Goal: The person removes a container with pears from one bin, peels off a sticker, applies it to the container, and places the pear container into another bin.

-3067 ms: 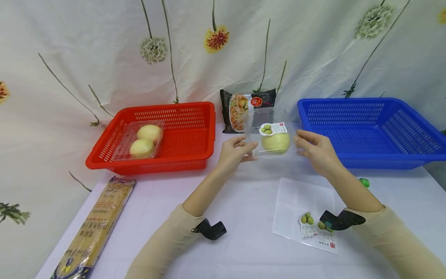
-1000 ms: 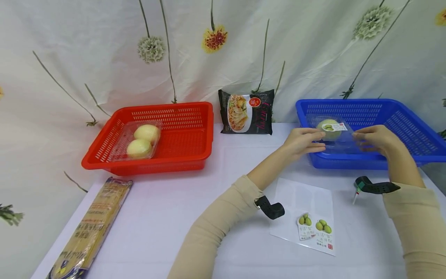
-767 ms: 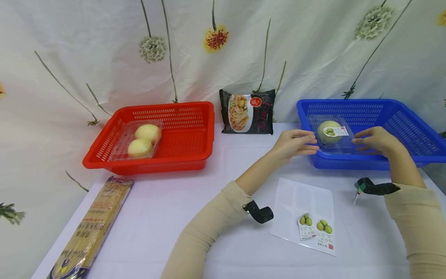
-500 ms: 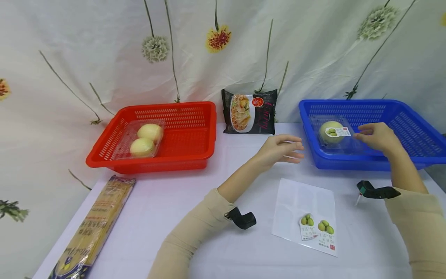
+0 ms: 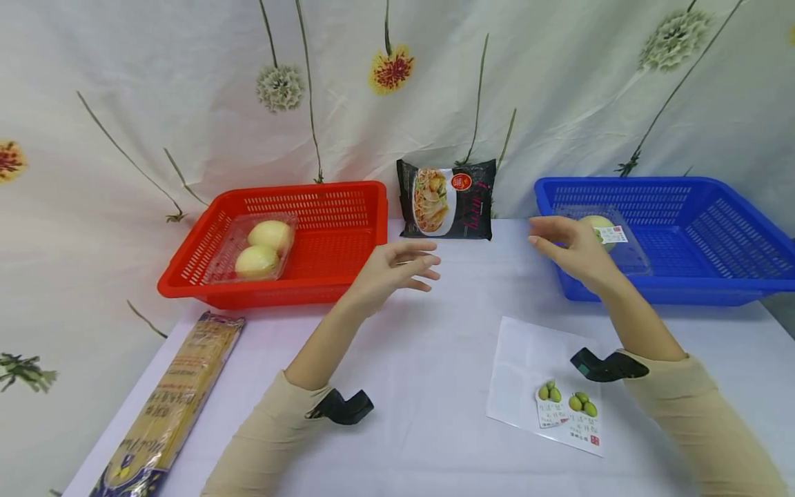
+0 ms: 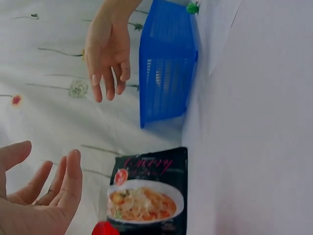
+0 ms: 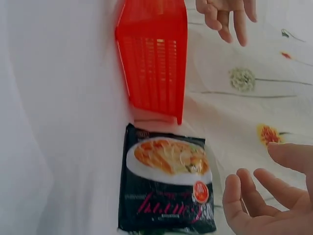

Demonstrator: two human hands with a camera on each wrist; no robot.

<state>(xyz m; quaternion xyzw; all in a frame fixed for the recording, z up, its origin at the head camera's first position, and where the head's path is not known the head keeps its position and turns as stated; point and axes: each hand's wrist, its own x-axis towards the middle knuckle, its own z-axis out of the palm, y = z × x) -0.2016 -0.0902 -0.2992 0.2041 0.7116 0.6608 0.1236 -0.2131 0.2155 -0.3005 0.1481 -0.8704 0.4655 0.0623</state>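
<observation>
My left hand point(image 5: 394, 273), fingers loosely bent and holding nothing, is raised by the right end of the red basket point(image 5: 310, 281). Also holding nothing, my right hand point(image 5: 577, 252) hovers before the left end of the blue basket point(image 5: 683, 281). Behind it, partly hidden, a clear plastic box point(image 5: 636, 259) with a round pale-green fruit and a white sticker point(image 5: 613, 235) lies in the blue basket. Inside the red basket, another clear box point(image 5: 226, 252) contains two pale yellow round fruits point(image 5: 257, 261). Both wrist views show the hands apart from everything.
A black noodle packet point(image 5: 475, 207) stands against the flowered cloth between the baskets. Toward the front lies a label sheet point(image 5: 522, 359) with two pictured stickers. A long pack of dry noodles point(image 5: 168, 407) lies at left. The left wrist view shows a small green object point(image 6: 192, 8).
Both hands carried the boxed fruit rightward and lowered it into the blue basket, then let go. The left hand has since drawn far left, and the right hand has moved left from the basket's middle.
</observation>
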